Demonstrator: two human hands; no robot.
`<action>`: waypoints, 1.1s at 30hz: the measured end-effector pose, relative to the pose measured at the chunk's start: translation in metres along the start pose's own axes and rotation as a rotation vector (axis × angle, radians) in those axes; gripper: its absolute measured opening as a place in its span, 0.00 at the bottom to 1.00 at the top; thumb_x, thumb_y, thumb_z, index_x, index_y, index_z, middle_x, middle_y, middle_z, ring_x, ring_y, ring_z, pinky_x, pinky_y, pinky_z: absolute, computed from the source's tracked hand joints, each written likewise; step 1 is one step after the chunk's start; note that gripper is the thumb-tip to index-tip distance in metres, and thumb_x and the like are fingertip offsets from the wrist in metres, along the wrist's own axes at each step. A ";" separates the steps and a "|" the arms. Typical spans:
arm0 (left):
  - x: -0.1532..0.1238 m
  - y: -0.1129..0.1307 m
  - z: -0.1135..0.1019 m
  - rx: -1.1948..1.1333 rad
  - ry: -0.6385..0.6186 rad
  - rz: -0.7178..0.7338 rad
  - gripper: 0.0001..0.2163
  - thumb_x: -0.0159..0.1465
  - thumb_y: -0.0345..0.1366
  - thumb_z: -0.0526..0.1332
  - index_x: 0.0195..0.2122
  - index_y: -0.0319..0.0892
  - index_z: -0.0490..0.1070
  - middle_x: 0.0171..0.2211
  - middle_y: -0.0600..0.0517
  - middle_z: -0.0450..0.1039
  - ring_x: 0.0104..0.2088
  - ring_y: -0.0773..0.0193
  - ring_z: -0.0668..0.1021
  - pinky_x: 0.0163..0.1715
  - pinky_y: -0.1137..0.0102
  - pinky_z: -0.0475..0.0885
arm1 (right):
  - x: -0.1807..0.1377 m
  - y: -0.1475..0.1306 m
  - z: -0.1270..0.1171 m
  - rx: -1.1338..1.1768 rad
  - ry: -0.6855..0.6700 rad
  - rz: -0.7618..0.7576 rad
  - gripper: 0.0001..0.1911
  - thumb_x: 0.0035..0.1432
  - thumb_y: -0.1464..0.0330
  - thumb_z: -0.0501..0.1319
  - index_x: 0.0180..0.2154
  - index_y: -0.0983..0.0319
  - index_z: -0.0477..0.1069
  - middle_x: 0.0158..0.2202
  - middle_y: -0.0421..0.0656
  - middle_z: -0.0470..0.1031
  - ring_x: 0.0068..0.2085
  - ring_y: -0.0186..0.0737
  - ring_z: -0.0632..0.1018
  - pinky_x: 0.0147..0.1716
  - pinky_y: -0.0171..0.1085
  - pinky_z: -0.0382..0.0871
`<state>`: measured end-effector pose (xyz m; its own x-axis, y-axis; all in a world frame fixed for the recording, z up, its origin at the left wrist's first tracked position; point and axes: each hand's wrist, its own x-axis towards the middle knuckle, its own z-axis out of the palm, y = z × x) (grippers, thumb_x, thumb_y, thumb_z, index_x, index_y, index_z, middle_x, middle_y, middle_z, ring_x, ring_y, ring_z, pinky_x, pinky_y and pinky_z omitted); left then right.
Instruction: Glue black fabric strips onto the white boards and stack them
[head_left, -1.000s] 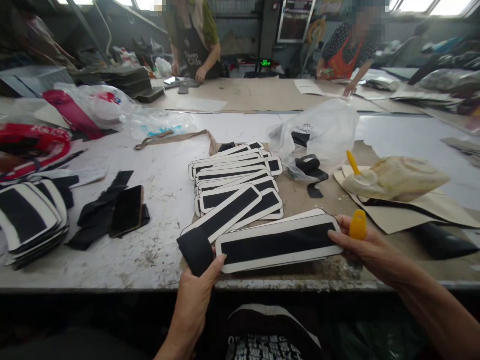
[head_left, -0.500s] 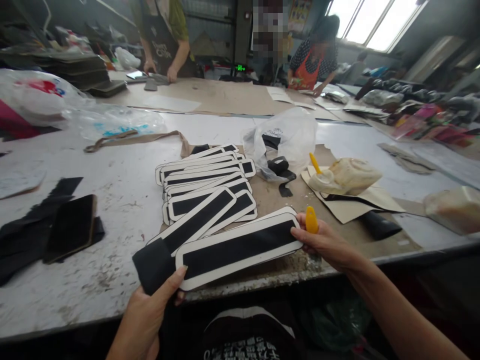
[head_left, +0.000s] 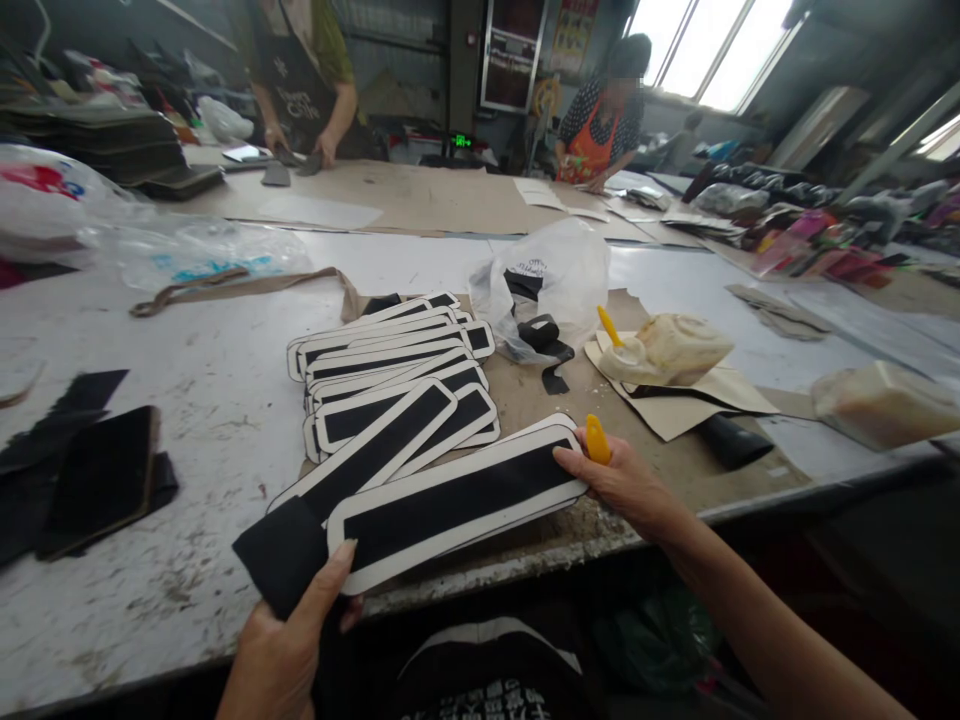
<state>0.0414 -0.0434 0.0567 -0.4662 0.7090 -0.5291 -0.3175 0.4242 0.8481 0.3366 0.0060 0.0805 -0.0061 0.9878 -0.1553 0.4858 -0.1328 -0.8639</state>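
A long white panel with rounded ends and a black strip along its middle [head_left: 457, 508] is held slightly tilted at the table's front edge. My left hand [head_left: 289, 635] pinches its lower left end, thumb on top. A loose piece of black material [head_left: 281, 550] lies by that thumb; whether the hand grips it too, I cannot tell. At the opposite end, my right hand [head_left: 626, 485] is closed on the panel, and a yellow handle [head_left: 597, 440] sticks up from the same hand. Another edge shows beneath the panel. Just behind lies an overlapping pile of similar panels [head_left: 390, 365].
Beyond the pile is a plastic bag [head_left: 581, 275] with black material. To the right, a cut-open plastic container [head_left: 675, 350] holds a yellow-handled tool [head_left: 609, 325]. A phone [head_left: 101, 480] lies on black fabric at left. Two people work across the table [head_left: 187, 420].
The view has turned a little to the right, so everything sits further left. Both hands keep their hold on the panel, with hardly any movement relative to the table.
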 end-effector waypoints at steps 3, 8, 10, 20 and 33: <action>0.001 0.000 0.001 -0.010 -0.007 -0.004 0.24 0.38 0.37 0.75 0.39 0.49 0.75 0.42 0.53 0.77 0.39 0.52 0.78 0.22 0.71 0.76 | -0.002 -0.003 0.000 -0.079 0.034 -0.030 0.16 0.56 0.56 0.59 0.25 0.60 0.61 0.24 0.37 0.61 0.26 0.34 0.62 0.26 0.34 0.58; 0.005 -0.004 0.002 0.017 0.046 0.006 0.24 0.39 0.36 0.75 0.40 0.47 0.76 0.42 0.51 0.78 0.41 0.50 0.79 0.24 0.72 0.77 | -0.003 -0.001 0.002 -0.102 0.052 -0.035 0.17 0.56 0.57 0.59 0.23 0.59 0.59 0.23 0.37 0.58 0.25 0.34 0.61 0.26 0.34 0.58; 0.005 -0.005 0.003 0.015 0.032 0.021 0.22 0.41 0.36 0.75 0.40 0.47 0.77 0.41 0.51 0.78 0.40 0.51 0.79 0.25 0.72 0.77 | -0.004 0.001 0.003 -0.064 0.035 -0.024 0.17 0.57 0.56 0.58 0.24 0.59 0.60 0.23 0.37 0.60 0.25 0.35 0.62 0.26 0.34 0.58; 0.000 -0.007 0.006 0.007 0.019 0.078 0.20 0.46 0.38 0.73 0.42 0.47 0.76 0.40 0.50 0.79 0.43 0.49 0.79 0.22 0.73 0.77 | -0.007 0.007 0.007 0.119 0.011 0.092 0.16 0.57 0.53 0.59 0.33 0.60 0.66 0.25 0.37 0.65 0.24 0.33 0.63 0.21 0.33 0.54; 0.000 0.003 0.005 -0.127 -0.071 -0.144 0.28 0.40 0.35 0.75 0.46 0.45 0.75 0.40 0.49 0.78 0.31 0.54 0.80 0.19 0.71 0.74 | -0.017 -0.006 0.013 0.652 0.021 0.338 0.23 0.44 0.52 0.69 0.29 0.60 0.63 0.26 0.35 0.61 0.23 0.27 0.61 0.17 0.27 0.54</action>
<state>0.0445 -0.0388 0.0594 -0.3506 0.6856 -0.6379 -0.4808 0.4528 0.7509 0.3224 -0.0108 0.0820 0.0715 0.8848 -0.4604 -0.1604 -0.4454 -0.8809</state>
